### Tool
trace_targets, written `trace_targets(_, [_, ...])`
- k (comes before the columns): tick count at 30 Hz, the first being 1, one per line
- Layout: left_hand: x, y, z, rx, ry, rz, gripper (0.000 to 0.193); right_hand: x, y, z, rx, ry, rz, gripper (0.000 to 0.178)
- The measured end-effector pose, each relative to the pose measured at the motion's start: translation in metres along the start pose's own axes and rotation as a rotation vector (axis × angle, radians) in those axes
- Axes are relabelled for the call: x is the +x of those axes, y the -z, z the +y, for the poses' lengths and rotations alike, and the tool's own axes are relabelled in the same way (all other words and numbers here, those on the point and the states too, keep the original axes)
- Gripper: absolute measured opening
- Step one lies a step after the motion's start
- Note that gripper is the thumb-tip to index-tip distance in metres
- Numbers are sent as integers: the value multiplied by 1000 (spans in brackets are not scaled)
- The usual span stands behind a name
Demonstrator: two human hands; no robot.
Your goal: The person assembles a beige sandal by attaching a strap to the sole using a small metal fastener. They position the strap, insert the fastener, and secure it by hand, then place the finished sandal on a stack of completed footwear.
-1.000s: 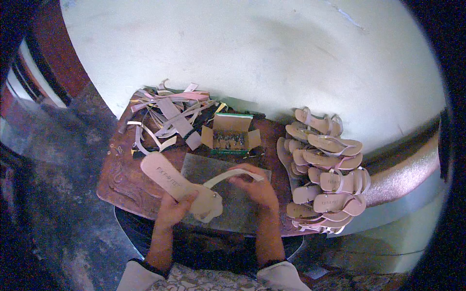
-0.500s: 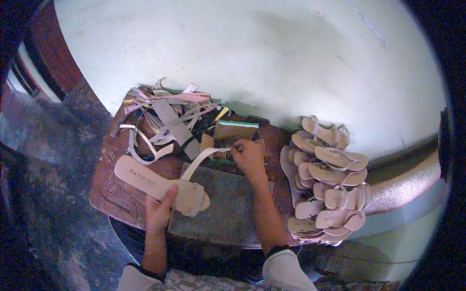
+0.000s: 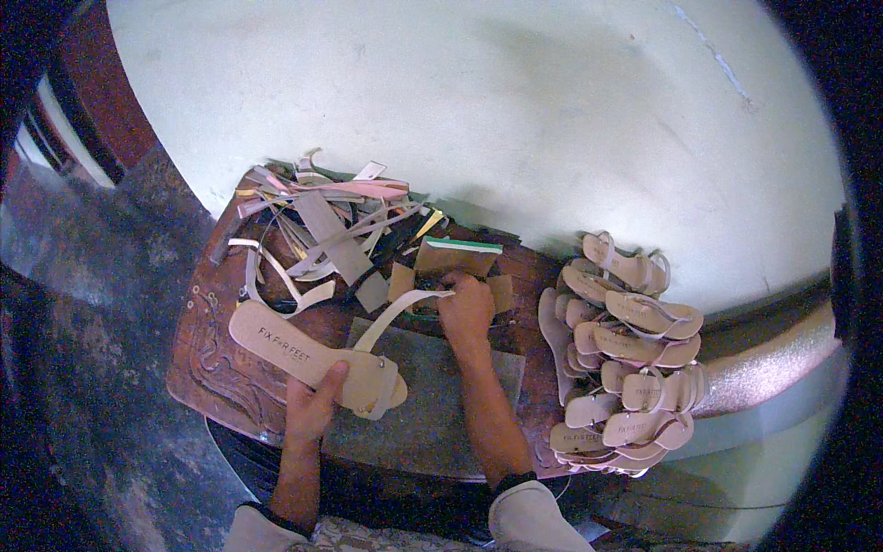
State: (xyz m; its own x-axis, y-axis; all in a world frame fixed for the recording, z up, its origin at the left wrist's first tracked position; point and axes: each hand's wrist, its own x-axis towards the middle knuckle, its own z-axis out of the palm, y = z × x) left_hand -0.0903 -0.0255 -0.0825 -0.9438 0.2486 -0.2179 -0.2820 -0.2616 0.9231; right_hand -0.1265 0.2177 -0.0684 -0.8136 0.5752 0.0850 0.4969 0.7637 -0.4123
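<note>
My left hand (image 3: 311,403) grips a beige sandal (image 3: 285,342), thumb on top of the footbed and fingers underneath. The sandal lies aslant, its toe end with a wide band to the right. From its side a long pale strap (image 3: 397,311) arcs up, and the tip ends against my right hand. My right hand (image 3: 467,308) is over a small open cardboard box (image 3: 460,258), fingers curled down at the box's opening. The fingertips are partly hidden, so I cannot make out what they hold.
A dark grey mat (image 3: 414,405) covers part of the carved brown wooden table (image 3: 207,368). Loose straps and strips (image 3: 336,230) are heaped at the back left. Several finished-looking sandals (image 3: 635,396) are stacked on the right. A pale wall (image 3: 515,110) rises behind.
My right hand has moved slightly lower at the box, with the fingers bent down more. The whole view has shifted a little; my left hand still holds the sandal.
</note>
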Motion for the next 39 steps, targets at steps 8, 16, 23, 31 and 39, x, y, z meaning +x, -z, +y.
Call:
trace_targets(8, [1,0,1,-28,19,-20,20,-2,3,0,28,-9,-14,22])
trace_targets(16, [-9,-6,12,-20,27,19,21,-5,16,15,312,153,86,11])
trace_targets(23, [-20,-12,18,36,-14,-33,22,-8,22,35,522,182,84,10])
trace_targets(31, [-36,-21,27,27,-92,-124,22,-71,82,29,734,73,-69,11])
trace_targets(39, [-64,-41,42,48,-94,-223,22,-130,134,19,900,170,-77,10])
